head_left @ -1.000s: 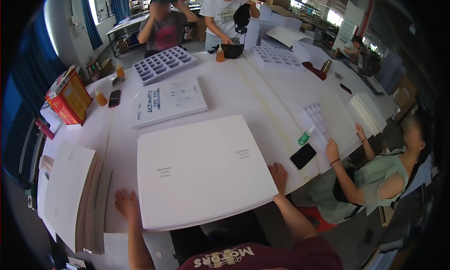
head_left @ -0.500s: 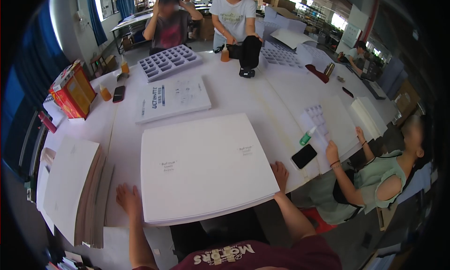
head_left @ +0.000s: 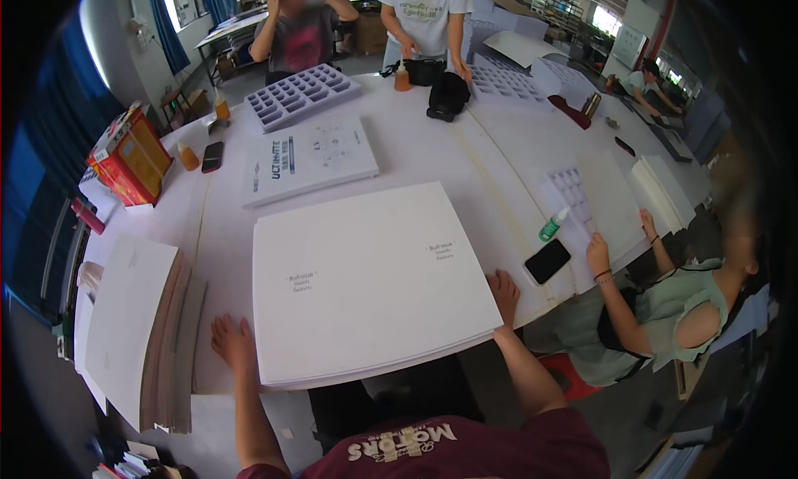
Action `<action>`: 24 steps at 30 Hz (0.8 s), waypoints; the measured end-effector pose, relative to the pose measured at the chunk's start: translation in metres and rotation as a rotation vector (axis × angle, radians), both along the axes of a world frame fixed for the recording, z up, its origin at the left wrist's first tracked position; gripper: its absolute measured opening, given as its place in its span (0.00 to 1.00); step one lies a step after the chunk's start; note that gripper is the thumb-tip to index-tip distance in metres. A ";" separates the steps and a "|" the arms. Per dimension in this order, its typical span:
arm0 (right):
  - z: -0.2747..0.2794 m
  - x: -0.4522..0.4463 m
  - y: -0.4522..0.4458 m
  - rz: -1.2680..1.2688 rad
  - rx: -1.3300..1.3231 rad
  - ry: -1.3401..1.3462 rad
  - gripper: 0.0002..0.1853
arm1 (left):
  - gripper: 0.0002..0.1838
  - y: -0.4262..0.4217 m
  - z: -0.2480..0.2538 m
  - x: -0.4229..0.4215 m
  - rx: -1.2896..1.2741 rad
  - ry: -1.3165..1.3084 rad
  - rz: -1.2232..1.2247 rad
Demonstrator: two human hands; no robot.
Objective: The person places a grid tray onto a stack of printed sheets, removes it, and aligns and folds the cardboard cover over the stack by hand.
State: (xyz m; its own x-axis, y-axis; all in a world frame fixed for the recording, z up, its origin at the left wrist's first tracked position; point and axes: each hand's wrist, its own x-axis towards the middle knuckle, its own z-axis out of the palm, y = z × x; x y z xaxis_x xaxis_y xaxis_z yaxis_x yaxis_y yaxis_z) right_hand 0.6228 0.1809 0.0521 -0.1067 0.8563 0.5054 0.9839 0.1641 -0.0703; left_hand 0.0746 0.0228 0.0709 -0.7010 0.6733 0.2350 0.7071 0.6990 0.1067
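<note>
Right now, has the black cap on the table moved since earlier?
Yes, downward: the black cap, first higher in view than the amber bottle, now sits lower than it.

Left hand (head_left: 233,346) on table (head_left: 424,159), fingers spread, between white sheet stack (head_left: 374,288) and board pile (head_left: 133,321). Right hand (head_left: 504,294) at stack's right edge, contact unclear. ULTIMATE box (head_left: 324,159) behind stack, compartment tray (head_left: 304,95) beyond. Black phone (head_left: 548,262) and green bottle (head_left: 554,224) right of stack, near co-worker's hand (head_left: 598,255).
</note>
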 end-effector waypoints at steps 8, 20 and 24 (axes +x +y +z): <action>-0.004 0.003 0.000 -0.001 0.010 -0.008 0.18 | 0.28 -0.002 -0.007 -0.003 0.020 0.036 -0.011; 0.002 0.001 -0.001 0.001 0.000 0.014 0.20 | 0.28 -0.001 -0.004 -0.001 0.011 0.043 0.000; 0.004 0.000 -0.005 0.007 -0.007 0.024 0.20 | 0.28 -0.001 -0.003 -0.001 0.021 0.041 -0.024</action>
State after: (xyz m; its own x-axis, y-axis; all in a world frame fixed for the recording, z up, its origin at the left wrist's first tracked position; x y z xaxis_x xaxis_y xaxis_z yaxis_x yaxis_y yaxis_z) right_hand 0.6229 0.1761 0.0561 -0.1010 0.8593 0.5014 0.9807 0.1707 -0.0950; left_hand 0.0737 0.0221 0.0680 -0.6746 0.6841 0.2774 0.7275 0.6799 0.0922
